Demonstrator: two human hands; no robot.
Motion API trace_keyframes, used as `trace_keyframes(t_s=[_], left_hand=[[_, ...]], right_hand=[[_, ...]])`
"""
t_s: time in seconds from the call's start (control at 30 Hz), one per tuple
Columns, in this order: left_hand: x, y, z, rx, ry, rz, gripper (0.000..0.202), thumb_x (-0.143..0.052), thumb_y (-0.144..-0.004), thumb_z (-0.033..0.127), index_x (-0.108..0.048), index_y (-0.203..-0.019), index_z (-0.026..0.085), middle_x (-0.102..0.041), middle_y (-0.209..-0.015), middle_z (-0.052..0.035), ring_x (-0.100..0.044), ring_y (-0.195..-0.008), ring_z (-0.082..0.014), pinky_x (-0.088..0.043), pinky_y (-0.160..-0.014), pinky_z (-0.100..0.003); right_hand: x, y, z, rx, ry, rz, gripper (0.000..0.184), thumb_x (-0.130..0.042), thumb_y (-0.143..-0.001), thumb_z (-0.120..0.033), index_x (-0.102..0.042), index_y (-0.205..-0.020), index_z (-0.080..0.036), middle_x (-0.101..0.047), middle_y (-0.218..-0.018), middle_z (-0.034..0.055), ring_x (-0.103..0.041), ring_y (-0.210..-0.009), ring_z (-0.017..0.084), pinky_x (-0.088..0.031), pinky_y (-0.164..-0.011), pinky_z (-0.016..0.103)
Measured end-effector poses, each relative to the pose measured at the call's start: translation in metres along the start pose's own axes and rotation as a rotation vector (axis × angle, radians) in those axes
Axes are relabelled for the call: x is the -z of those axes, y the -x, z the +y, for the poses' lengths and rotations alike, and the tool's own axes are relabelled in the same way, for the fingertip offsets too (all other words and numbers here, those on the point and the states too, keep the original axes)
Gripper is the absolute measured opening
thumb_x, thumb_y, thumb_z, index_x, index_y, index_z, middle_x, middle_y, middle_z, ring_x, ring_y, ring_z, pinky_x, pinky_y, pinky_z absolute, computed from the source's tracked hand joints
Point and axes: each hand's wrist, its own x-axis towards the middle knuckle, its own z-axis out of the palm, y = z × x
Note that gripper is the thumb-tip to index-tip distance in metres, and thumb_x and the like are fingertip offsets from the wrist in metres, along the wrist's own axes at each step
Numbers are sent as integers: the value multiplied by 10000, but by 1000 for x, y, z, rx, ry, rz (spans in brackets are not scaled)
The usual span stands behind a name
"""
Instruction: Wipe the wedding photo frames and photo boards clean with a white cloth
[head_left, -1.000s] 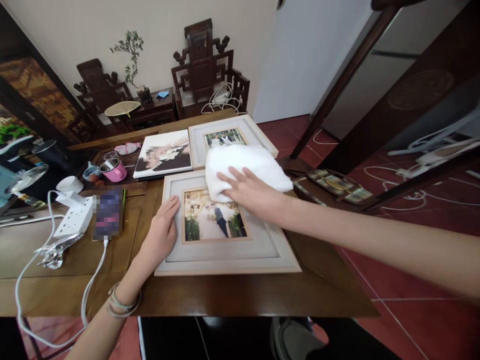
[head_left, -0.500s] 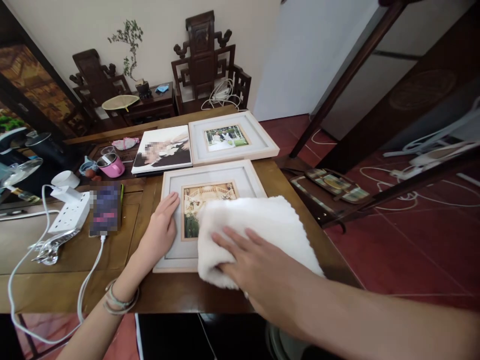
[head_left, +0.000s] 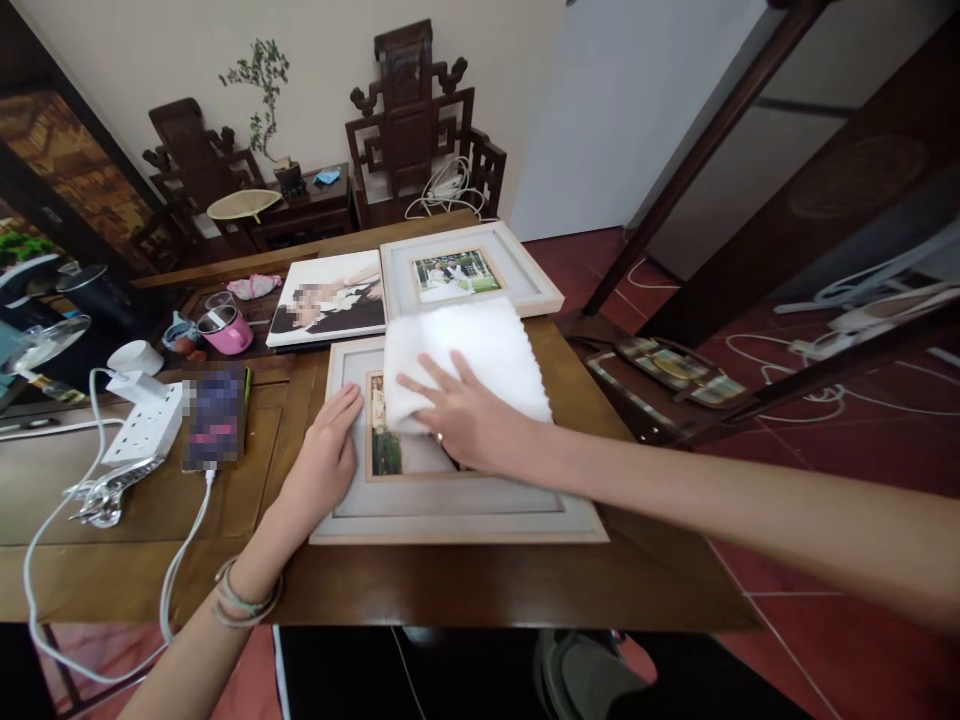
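A light wooden picture frame point(head_left: 457, 537) lies face up near the table's front edge. My left hand point(head_left: 321, 455) rests on its left side, fingers stretched out along the border. Over the frame's upper part is a white fluffy cloth point(head_left: 502, 350), which hides much of the picture. My right hand point(head_left: 472, 415) presses on this cloth with fingers spread, the near edge of the cloth caught at the thumb; a ring shows on one finger. Beyond the cloth lies a second framed photo point(head_left: 529, 280), with a photo panel point(head_left: 330, 320) beside it on the left.
On the left of the wooden table point(head_left: 525, 590) are a power strip point(head_left: 150, 425), a phone point(head_left: 216, 415) on a charging cable, a pink mug point(head_left: 229, 332) and a dark kettle point(head_left: 94, 295). Carved chairs point(head_left: 405, 100) stand by the wall. Dark wooden furniture point(head_left: 697, 160) is on the right.
My right hand and the cloth have moved away from me over the frame to its far side, uncovering the frame's near right corner. My left hand keeps its place.
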Motion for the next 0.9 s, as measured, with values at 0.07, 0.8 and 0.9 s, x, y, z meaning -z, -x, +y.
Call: trace_keyframes(t_s=[0.07,0.8,0.9], left_hand=[[-1,0,0,-2,2,2,548,-362,-828,28,-536,-1348,37,-510,-1436,-208,-418,-1394,-274,-319,-1177,-503],[1,-1,2,17,28,17,584,-365,-806,9,-541,-1351,124,-524,-1441,-146,-422,-1394,-243,-319,-1178,-496],[1,0,1,21,33,36,581,-370,-804,13,-545,-1345,134,-534,-1433,-137,-436,-1384,-241,-324,-1177,-494]], right_hand=[[8,19,-21,31,-101,-101,492,-561,-779,-60,-637,-1258,-140,-302,-1562,134,-161,-1440,429,-152,-1117,688],[-1,-36,-3,24,19,81,470,-485,-824,-43,-617,-1270,-108,-265,-1581,140,-66,-1456,414,-93,-1129,683],[5,-13,-22,128,-78,24,462,-471,-821,-47,-629,-1252,-98,-336,-1545,169,-162,-1448,397,-170,-1124,663]])
